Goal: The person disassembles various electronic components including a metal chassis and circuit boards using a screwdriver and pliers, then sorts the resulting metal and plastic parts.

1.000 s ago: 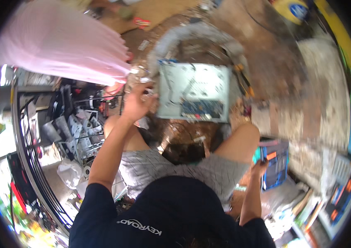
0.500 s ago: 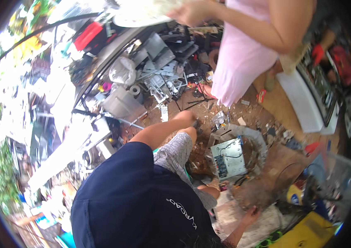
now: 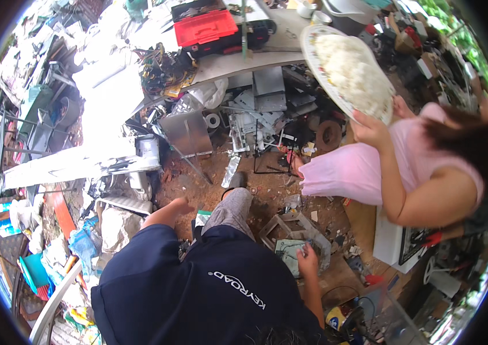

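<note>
My left hand [image 3: 182, 206] reaches out over the dirt floor beside my left knee; its fingers are too small and blurred to read. My right hand [image 3: 307, 259] is at the right edge of a pale metal panel [image 3: 287, 254], its fingers curled in. Whatever lies between those fingers, if anything, is too small to make out. The panel rests on a grey angular frame [image 3: 285, 224] standing on the ground. A person in a pink dress [image 3: 342, 172] stands at the right, both hands on a plate [image 3: 307, 43] heaped with white rice [image 3: 350, 66].
Scrap metal sheets [image 3: 270, 89] and brackets are piled under a long table [image 3: 278, 34]. On it sit a red-lidded toolbox [image 3: 205, 27] and a tangle of cables [image 3: 163, 69]. A clear bin [image 3: 396, 316] stands at lower right. Thin black rods [image 3: 273, 171] lie ahead.
My view has swung to the right and up. My right hand has come up to the metal panel, while my left hand has drawn back. The rice plate now shows fully.
</note>
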The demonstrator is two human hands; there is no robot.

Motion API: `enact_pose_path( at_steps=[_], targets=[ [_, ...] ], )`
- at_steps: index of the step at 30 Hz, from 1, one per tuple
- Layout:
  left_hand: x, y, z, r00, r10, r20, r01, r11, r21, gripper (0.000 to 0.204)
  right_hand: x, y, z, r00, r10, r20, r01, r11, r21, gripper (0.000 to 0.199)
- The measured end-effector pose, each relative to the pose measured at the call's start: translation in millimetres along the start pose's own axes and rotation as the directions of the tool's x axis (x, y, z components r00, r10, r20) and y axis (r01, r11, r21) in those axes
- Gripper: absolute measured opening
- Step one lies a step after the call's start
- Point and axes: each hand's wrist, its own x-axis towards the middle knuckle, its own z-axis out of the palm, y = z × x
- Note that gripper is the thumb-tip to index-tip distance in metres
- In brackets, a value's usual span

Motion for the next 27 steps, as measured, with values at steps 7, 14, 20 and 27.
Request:
enact_pose_path(
  at_steps=[7, 14, 20, 27],
  targets=[
    [22.9, 80.8, -150.5, 0.893, 0.1, -0.438, -0.372, 0.711, -0.597, 0.067, 97.2, -115.3, 8.7, 0.969, 0.065, 0.236, -0.044, 0.995, -0.094, 0.062],
    [-41.2, 60.7, -230.1, 0.715, 0.046, -0.698, -0.583, 0.59, -0.559, 0.077, 193.1, -152.2, -7.9, 0.973, 0.036, 0.227, 0.011, 0.98, -0.2, 0.061],
    [-49.4, 59.1, -407.9, 0.137, -0.176, -0.975, -0.588, 0.778, -0.223, 0.071, 194.5, -187.0, -7.0, 0.951, 0.083, 0.299, 0.002, 0.962, -0.273, 0.059],
    [-7.5, 83.2, -512.5, 0.367, -0.329, -0.87, -0.073, 0.922, -0.379, 0.06, 208.4, -172.0, -18.6, 0.934, 0.103, 0.342, -0.002, 0.959, -0.283, 0.059]
  ],
)
